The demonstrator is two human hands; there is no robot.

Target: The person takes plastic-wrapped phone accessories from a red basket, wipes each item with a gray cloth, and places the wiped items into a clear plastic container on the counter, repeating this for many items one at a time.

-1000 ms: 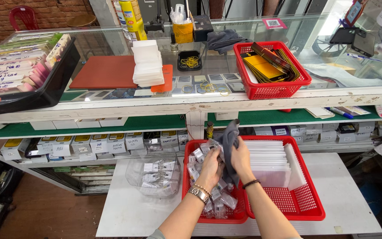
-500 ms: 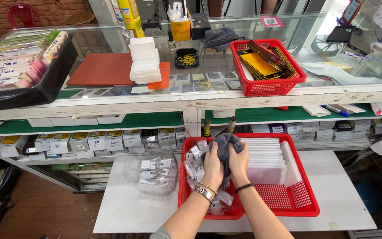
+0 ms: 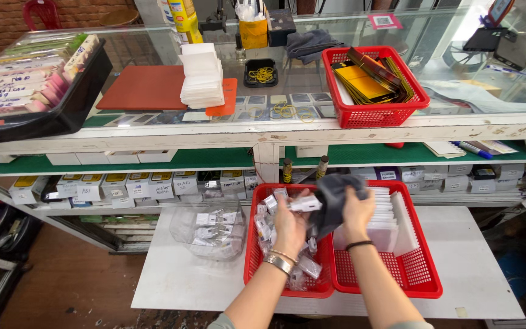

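Note:
My left hand (image 3: 288, 224) grips a small white packaged part (image 3: 305, 203) over the left red basket (image 3: 252, 264), which is full of several similar small white packets. My right hand (image 3: 357, 212) holds a dark grey cloth (image 3: 334, 196) bunched against that white part. Both hands hover above the seam between the two red baskets. The right red basket (image 3: 420, 279) holds stacks of flat white boxes (image 3: 387, 219) toward its back. A metal bracelet sits on my left wrist and a dark band on my right.
The baskets rest on a low white table (image 3: 188, 281) beside a clear plastic tub (image 3: 209, 228) of white packets. Behind stands a glass counter (image 3: 489, 123) with a third red basket (image 3: 369, 113) of phone cases, a stack of white sleeves (image 3: 201, 75), a red mat and a black tray.
My hands have lowered slightly and shifted; the white part now shows in the left hand, and the cloth has moved from between the hands to the right side of it.

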